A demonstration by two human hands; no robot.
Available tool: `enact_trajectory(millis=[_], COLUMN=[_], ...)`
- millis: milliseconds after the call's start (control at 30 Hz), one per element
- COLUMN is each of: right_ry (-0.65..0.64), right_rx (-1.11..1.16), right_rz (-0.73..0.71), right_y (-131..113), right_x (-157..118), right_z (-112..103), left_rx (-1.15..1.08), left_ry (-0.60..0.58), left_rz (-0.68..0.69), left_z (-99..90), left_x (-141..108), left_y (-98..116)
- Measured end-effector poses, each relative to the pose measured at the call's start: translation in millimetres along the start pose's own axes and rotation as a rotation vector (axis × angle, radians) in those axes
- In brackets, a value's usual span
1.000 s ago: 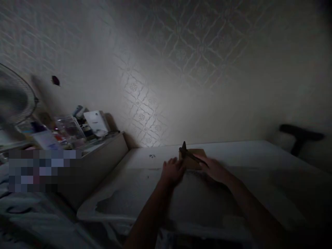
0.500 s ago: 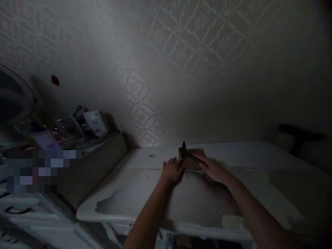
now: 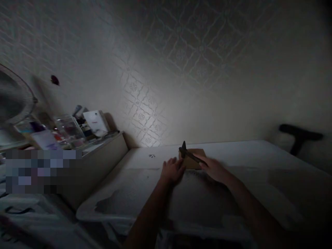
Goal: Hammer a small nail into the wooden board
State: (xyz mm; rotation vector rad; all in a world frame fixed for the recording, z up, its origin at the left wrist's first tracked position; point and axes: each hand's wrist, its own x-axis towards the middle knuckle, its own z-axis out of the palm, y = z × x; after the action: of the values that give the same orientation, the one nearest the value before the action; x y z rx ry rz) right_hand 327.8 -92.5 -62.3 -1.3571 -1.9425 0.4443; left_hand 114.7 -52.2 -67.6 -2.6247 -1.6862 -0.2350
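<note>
Right hand [image 3: 214,169] grips a dark, slim-handled hammer [image 3: 187,152] over a flat brown rectangular board [image 3: 191,164], lower centre of frame on the white counter [image 3: 236,154]! Left hand [image 3: 172,170] at the board's left edge, grip unclear.

In dim light, the right hand [image 3: 214,169] grips a hammer [image 3: 193,156] by its handle, the head above the left part of a brown board [image 3: 191,165] on a white table [image 3: 233,152]. The left hand [image 3: 172,170] rests at the board's left edge. Small dark pieces [image 3: 151,156], perhaps nails, lie farther left. Beyond stand a cabinet [image 3: 103,157] bearing a white box [image 3: 93,121], a fan [image 3: 12,97] and a patterned wall [image 3: 141,103].
</note>
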Motion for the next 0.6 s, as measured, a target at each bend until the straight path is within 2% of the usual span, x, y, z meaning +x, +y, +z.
enact_trajectory(millis=[267,600], right_ry=[0.014,0.019], right_rx=[0.007,0.025], right_rz=[-0.006,-0.006], right_y=[0.8,1.3], right_x=[-0.1,0.5], right_z=[0.7,0.2], left_rx=[-0.016,-0.012], left_ry=[0.040,0.047], left_rz=[0.013,0.010], left_z=[4.8,2.4], left_x=[1.6,1.0], left_y=[-2.2,-1.2])
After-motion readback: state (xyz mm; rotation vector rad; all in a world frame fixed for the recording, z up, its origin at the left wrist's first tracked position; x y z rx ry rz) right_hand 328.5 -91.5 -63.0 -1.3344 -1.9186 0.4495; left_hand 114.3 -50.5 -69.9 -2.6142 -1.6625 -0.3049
